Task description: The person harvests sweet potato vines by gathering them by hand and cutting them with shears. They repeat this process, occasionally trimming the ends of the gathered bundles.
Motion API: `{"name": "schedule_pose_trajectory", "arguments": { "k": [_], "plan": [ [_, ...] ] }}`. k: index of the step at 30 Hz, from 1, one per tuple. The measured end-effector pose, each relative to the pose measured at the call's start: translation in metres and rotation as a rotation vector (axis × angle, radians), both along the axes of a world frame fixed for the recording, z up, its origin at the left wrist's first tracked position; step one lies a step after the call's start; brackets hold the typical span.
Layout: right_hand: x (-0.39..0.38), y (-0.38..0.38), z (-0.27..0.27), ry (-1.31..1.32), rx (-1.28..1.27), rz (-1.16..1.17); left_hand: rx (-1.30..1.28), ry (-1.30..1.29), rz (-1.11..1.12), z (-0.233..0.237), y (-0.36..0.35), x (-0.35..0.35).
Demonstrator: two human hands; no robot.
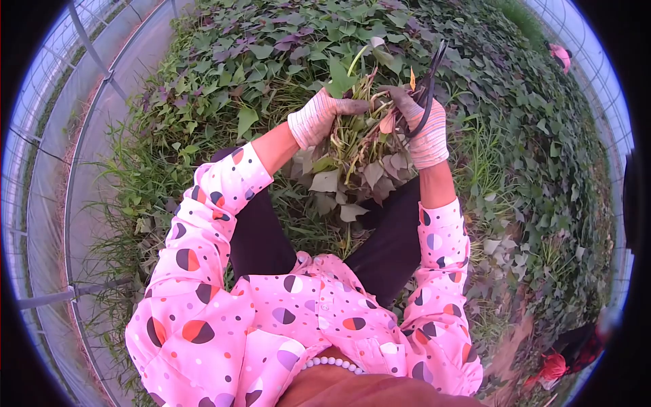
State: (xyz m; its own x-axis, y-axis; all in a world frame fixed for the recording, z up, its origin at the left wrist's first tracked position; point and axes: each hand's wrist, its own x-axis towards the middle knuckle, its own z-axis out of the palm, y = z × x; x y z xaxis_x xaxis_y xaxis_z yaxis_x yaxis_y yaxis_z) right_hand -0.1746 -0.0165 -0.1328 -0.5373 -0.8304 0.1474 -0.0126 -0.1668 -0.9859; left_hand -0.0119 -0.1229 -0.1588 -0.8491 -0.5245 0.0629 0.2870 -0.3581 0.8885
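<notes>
Both hands wear striped, soiled gloves and are raised in front of my knees. My left hand [325,117] is closed on a bundle of leafy vine cuttings [359,139], its thumb pointing right across the stems. At the bundle's right side, my right hand [419,122] grips the stems with thumb and fingers. Black-handled scissors [428,91] hang on the right hand, their tips pointing up. Large pale leaves droop from the bundle's lower end, and one green leaf stands up beside the left thumb.
Dense vines [285,47] spread ahead and to the right. A metal frame with plastic sheeting [74,163] runs along the left. One person in pink [560,57] is far off at upper right; another, in dark and red clothing [569,353], is at lower right.
</notes>
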Motion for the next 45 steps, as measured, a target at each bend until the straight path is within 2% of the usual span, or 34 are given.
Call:
{"name": "schedule_pose_trajectory", "arguments": {
  "k": [3,5,12,14,17,18,20,21,23,24,26,28,30,32,34,35,38,40,42,45],
  "plan": [
    [-0.001,-0.004,-0.01,0.021,0.045,0.071,-0.085,-0.071,-0.026,-0.005,-0.002,-0.001],
    [0.007,-0.003,-0.003,0.005,0.063,0.088,-0.27,-0.162,-0.009,-0.002,-0.002,-0.001],
    [0.001,0.005,0.0,0.156,0.134,0.256,-0.457,-0.16,-0.128,0.013,0.011,0.009],
    [0.001,0.006,0.0,0.121,0.103,0.193,-0.435,-0.163,-0.137,0.006,0.007,0.006],
    [-0.017,0.0,-0.012,-0.027,-0.001,0.087,0.201,-0.069,-0.176,0.006,0.0,0.008],
    [-0.022,-0.001,-0.015,-0.111,-0.027,0.069,0.114,0.015,-0.154,0.0,-0.007,0.009],
    [-0.025,0.0,-0.015,-0.204,-0.047,0.064,0.301,0.004,-0.213,0.004,-0.011,0.012],
    [-0.025,-0.001,-0.017,-0.199,-0.044,0.06,0.304,0.005,-0.211,-0.001,-0.013,0.011],
    [-0.022,-0.002,-0.018,-0.194,-0.033,0.06,0.13,-0.1,0.01,-0.009,-0.009,0.007],
    [-0.018,0.0,-0.017,-0.098,0.016,0.071,0.138,-0.1,0.014,-0.012,-0.008,0.006],
    [-0.01,-0.003,-0.014,-0.004,0.074,0.088,0.303,-0.217,0.05,0.001,-0.002,0.007],
    [-0.002,-0.005,-0.014,0.012,0.072,0.111,0.293,-0.138,0.028,-0.005,0.0,0.005],
    [0.004,-0.005,-0.013,-0.007,0.085,0.12,0.297,-0.266,0.186,-0.007,0.002,-0.003],
    [0.0,-0.012,-0.02,0.014,0.08,0.093,0.26,-0.323,0.21,-0.005,0.002,-0.005],
    [-0.004,-0.015,-0.023,-0.017,0.077,0.083,0.438,-0.424,0.372,0.002,0.006,-0.006],
    [-0.007,-0.015,-0.026,-0.059,0.071,0.076,0.522,-0.313,0.352,0.004,0.007,-0.004],
    [0.0,-0.009,-0.02,-0.09,0.088,0.103,0.482,-0.196,0.295,-0.023,-0.002,-0.003],
    [0.003,-0.01,-0.02,0.116,0.159,0.219,0.455,-0.2,0.331,-0.029,-0.003,-0.008],
    [0.012,-0.009,-0.02,0.114,0.237,0.257,0.457,-0.195,0.37,-0.027,0.002,-0.008],
    [0.017,-0.015,-0.031,0.122,0.221,0.271,0.458,-0.201,0.396,-0.026,0.0,-0.006]
  ]
}}
